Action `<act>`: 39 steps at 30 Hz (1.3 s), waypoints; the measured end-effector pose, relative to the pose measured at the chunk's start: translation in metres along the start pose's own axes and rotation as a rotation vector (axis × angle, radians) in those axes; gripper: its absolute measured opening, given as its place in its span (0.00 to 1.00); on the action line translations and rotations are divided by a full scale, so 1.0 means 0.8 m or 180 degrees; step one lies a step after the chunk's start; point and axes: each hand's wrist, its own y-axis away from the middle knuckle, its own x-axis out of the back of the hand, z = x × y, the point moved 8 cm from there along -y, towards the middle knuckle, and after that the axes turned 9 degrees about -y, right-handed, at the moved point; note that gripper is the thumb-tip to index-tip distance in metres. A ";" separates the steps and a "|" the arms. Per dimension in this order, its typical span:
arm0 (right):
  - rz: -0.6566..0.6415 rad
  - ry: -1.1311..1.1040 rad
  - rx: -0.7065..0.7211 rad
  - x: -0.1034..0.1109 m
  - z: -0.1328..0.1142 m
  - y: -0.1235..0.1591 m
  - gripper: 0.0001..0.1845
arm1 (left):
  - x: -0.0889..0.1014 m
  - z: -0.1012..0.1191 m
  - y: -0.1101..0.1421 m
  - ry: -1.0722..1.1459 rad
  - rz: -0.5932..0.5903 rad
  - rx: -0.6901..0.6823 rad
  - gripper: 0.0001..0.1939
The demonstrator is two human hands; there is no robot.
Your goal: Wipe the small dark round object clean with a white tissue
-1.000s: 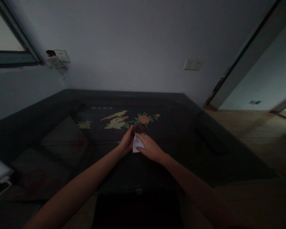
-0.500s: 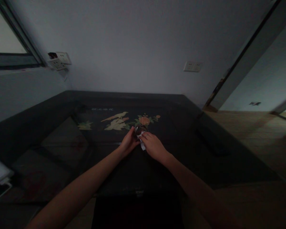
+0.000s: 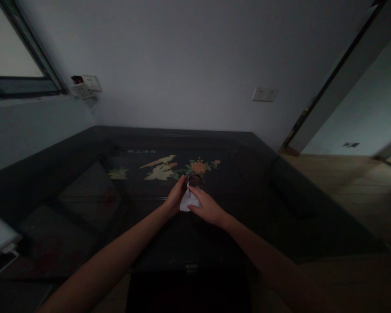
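Observation:
Over the dark table, my left hand (image 3: 176, 198) is closed on one side of what looks like a pair of glasses (image 3: 194, 179); they are thin, dark-rimmed and see-through, and the dim light blurs their detail. From the right, my right hand (image 3: 206, 205) pinches a white cloth (image 3: 188, 202) against the near side of the glasses. The cloth hangs down between both hands, thumb of the right hand on its edge. Part of the glasses is hidden behind the fingers and cloth.
The glossy dark table (image 3: 247, 174) bears a bird-and-flower picture (image 3: 161, 168). A long dark object (image 3: 293, 198) lies at its right. A white device (image 3: 0, 237) with a cable sits at the left edge. Wall sockets (image 3: 263, 94) are behind.
The white cloth has shifted left and spread out below the glasses. My right hand has turned slightly, its thumb now showing on the cloth. My left hand keeps its hold.

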 end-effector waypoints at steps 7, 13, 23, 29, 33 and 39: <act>-0.0274 0.1076 0.0036 0.015 -0.016 0.000 0.27 | -0.001 0.000 -0.004 0.0108 -0.0216 -0.0109 0.18; -0.0252 0.1714 0.0067 0.023 -0.017 0.000 0.23 | 0.004 -0.002 -0.006 -0.0080 -0.0170 -0.0045 0.18; -0.0082 0.0819 -0.0001 0.014 -0.017 0.000 0.25 | 0.000 -0.002 -0.007 -0.0104 -0.0328 -0.0223 0.17; 0.0172 -0.0655 -0.0201 0.009 0.001 -0.001 0.30 | -0.001 0.003 -0.007 -0.0084 -0.0166 -0.0462 0.16; 0.0093 -0.0366 -0.0189 0.008 -0.003 -0.002 0.30 | 0.001 0.003 -0.009 -0.0125 -0.0093 -0.0505 0.14; -0.0303 0.0748 -0.0111 0.009 -0.013 0.002 0.27 | -0.002 0.004 -0.006 -0.0132 -0.0251 -0.0447 0.14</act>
